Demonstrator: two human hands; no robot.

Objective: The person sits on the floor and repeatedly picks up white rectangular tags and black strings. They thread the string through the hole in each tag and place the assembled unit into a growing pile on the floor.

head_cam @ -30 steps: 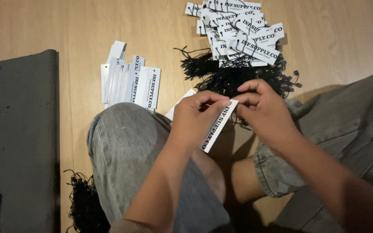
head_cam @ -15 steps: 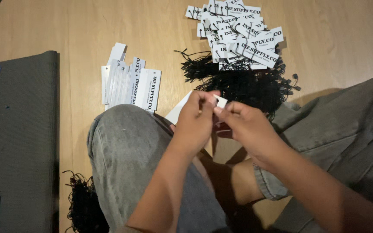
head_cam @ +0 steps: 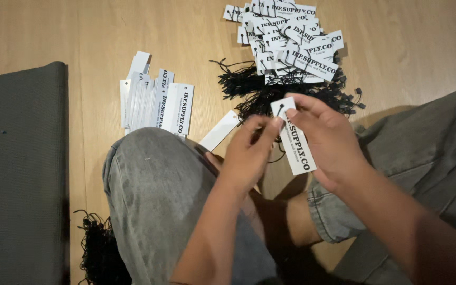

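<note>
While both hands work above the lap, I read the right hand (head_cam: 329, 141) as holding a white card tag (head_cam: 294, 138) by its upper end, thumb and forefinger pinched on the card near its punched hole. The left hand (head_cam: 250, 154) has its fingers (head_cam: 268, 130) pressed together against the tag's left edge, apparently nipping the thin black string (head_cam: 280, 110) that passes through the hole; the string is too fine for me to confirm the grip. The tag hangs tilted, its lower end pointing down and to the right of the left fingers.

Just beyond the fingers lies a heap of loose black strings (head_cam: 270, 89) on the wooden floor (head_cam: 80, 37), and beyond that a pile of strung tags (head_cam: 286, 39). Well to the left of the fingers sits a fanned row of unstrung tags (head_cam: 157, 103), with one blank card (head_cam: 218, 131) near the left wrist. A dark mat (head_cam: 19, 169) lies at far left, and another clump of black strings (head_cam: 98, 253) lies beside the grey-trousered knee (head_cam: 154, 179).

Risks as I judge them:
- The string may slip back out of the hole if the left pinch loosens.
- The card may crease, since it is held at one end only.
- A trailing loop may snag the loose heap lying close beyond the fingers.
</note>
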